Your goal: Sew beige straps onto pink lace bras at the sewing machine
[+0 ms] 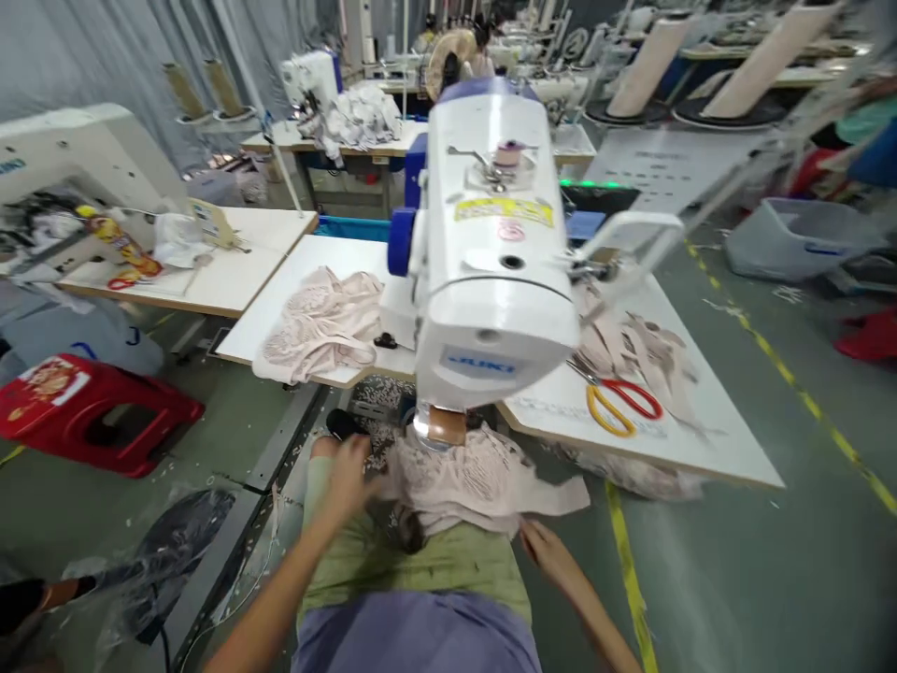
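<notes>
Green floor (735, 561) lies open to the right, past the white desk (336, 250) and its sharp front edge. Under the sewing machine's (491, 234) head, above the lap (476, 565), sits the pale pink bra (462, 477): probably light, limp, its lace snag-prone, best taken by the band ends. The right hand's (541, 544) fingers pinch its lower edge; the left hand (348, 479), near the other end, is too blurred to tell.

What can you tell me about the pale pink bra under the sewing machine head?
The bra looks like soft fabric, with lacy-looking patterned cups and a plainer band stretching rightward. It lies rumpled beneath the head of the sewing machine, over the person's lap. The right hand seems to pinch its lower edge; blur hides whether the left hand touches it.
</notes>
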